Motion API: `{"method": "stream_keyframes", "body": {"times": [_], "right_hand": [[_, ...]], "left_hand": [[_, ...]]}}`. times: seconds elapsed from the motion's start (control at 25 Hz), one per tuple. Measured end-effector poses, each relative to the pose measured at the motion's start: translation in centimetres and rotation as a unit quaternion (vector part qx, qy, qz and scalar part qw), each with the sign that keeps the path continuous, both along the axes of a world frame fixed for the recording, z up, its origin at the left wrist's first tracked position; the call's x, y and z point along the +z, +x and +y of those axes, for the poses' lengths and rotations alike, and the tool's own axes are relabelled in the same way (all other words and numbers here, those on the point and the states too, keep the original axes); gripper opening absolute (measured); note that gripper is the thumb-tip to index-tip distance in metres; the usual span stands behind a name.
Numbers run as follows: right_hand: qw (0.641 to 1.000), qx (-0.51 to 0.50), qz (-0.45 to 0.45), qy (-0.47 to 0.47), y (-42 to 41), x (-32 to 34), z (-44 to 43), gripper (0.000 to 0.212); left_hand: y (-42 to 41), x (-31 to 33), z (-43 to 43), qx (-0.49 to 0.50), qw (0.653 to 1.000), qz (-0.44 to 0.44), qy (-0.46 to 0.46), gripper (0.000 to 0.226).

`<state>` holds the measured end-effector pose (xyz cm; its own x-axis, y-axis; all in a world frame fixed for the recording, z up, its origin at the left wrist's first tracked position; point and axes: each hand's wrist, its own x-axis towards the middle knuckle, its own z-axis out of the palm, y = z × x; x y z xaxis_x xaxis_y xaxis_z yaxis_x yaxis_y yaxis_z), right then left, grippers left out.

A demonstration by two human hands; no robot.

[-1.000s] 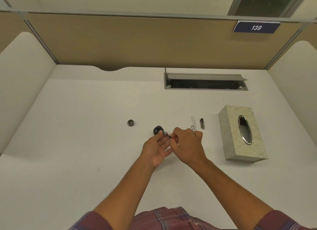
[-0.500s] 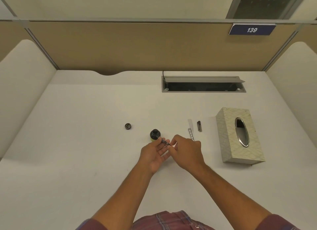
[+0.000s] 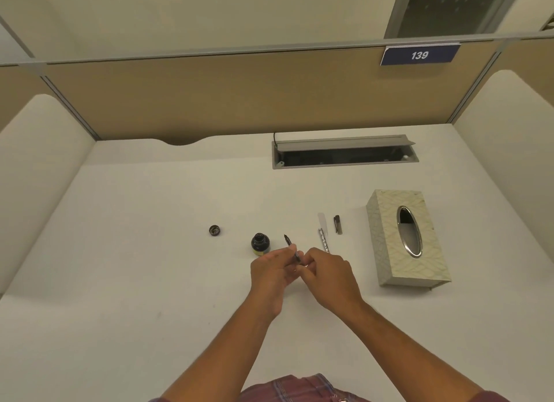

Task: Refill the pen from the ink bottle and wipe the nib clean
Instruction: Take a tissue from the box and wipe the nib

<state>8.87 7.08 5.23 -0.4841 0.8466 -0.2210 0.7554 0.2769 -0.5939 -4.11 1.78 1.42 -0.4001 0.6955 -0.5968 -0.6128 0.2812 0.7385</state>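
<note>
Both hands meet over the middle of the white desk and share the thin dark nib section of the pen (image 3: 290,243). My left hand (image 3: 274,271) pinches its front part, with the nib pointing up and away to the left. My right hand (image 3: 326,274) is closed on its rear end. The open ink bottle (image 3: 260,243) stands just left of my left hand, apart from the nib. Its black cap (image 3: 214,230) lies further left. The patterned pen barrel (image 3: 323,240) lies just beyond my right hand, with the dark pen cap (image 3: 338,224) beside it.
A pale tissue box (image 3: 386,246) with an oval metal opening sits to the right. An open cable tray (image 3: 344,157) is set into the desk at the back. Partition walls close off the back and both sides.
The nib has come away from the ink bottle and now points up in the air to its right. Both hands have stayed together on the pen.
</note>
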Motion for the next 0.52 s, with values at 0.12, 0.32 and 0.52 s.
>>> {"method": "stream_keyframes", "body": {"times": [0.12,0.32,0.52], "right_hand": [[0.998,-0.032,0.048,-0.003,1.9,0.4,0.2,0.009],[0.988,-0.107,0.110,0.015,6.1,1.3,1.0,0.007],[0.975,-0.178,0.129,0.045,10.8,2.6,2.6,0.010]], "left_hand": [[1.6,1.3,0.6,-0.024,0.998,0.040,0.030,0.016],[4.5,2.1,2.3,-0.079,0.994,0.045,0.067,0.021],[7.7,2.5,6.3,-0.122,0.970,0.205,0.049,0.015]]}}
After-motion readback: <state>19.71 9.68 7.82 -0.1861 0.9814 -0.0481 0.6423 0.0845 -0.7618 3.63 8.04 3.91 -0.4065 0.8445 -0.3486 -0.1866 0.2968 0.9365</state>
